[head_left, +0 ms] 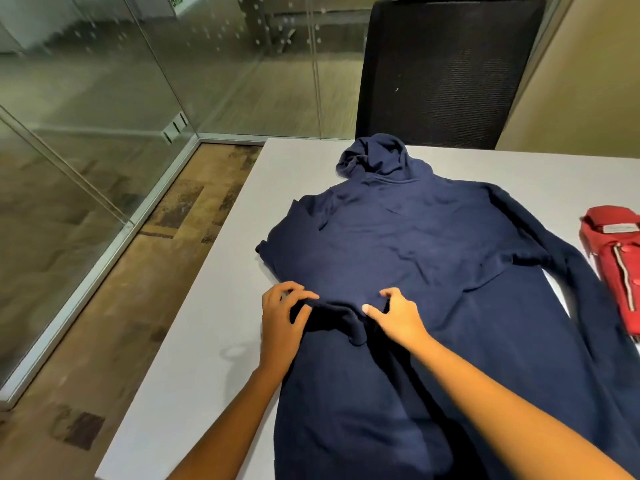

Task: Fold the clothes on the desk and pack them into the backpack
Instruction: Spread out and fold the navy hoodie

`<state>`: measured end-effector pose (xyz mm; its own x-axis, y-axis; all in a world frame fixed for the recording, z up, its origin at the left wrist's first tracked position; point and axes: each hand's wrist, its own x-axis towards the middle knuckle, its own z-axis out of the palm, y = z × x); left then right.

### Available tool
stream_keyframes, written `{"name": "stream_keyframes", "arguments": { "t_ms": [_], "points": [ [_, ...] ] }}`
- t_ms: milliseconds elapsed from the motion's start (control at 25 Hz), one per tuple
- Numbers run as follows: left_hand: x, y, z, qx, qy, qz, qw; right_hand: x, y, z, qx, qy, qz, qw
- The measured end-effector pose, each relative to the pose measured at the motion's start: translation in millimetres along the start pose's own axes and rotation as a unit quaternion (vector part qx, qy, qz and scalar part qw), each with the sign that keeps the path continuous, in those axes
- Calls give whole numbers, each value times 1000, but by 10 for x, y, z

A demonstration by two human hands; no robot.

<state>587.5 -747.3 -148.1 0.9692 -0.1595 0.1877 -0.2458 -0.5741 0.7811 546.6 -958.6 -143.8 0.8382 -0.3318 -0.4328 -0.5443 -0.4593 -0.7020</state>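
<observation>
Fingers (295,287) of left hand (280,322) and right hand (400,317) pinch the soft navy hoodie (415,237) by its bunched cuff (341,317).

Both bare forearms reach forward from the near edge and draw close together at the wrists. The left hand (280,327) lies palm down, its fingers and thumb curled, pinching a bunched fold of the hoodie (415,244). The right hand (398,317), just beside it, pinches the same fold, thumb pointing left, fingers bent.
</observation>
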Motion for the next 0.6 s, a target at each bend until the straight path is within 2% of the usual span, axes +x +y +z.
{"name": "stream_keyframes", "arguments": {
  "t_ms": [120,160,200,240,280,320,360,440,600],
  "points": [
    [-51,192,-123,-59,47,-31,997,-170,-198,-65,75,28,9,997],
    [-57,259,-160,-80,67,-70,992,-260,-248,-117,90,30,-4,995],
    [-59,314,-201,-112,81,-144,980,-369,-292,-174,105,31,-17,994],
    [-74,372,-234,-166,87,-258,948,-484,-314,-227,120,31,-24,992],
    [-110,450,-253,-256,66,-380,887,-596,-309,-270,136,31,-29,990],
    [-180,503,-251,-341,22,-467,815,-706,-281,-289,149,30,-25,988],
    [-307,583,-241,-392,-32,-508,766,-827,-225,-287,155,27,-19,987],
    [-619,697,-167,-420,-112,-516,738,-1049,-74,-226,165,19,-1,986],
    [-1018,746,-66,-433,-81,-519,733,-1294,105,-140,171,-11,45,984]
  ]
}}
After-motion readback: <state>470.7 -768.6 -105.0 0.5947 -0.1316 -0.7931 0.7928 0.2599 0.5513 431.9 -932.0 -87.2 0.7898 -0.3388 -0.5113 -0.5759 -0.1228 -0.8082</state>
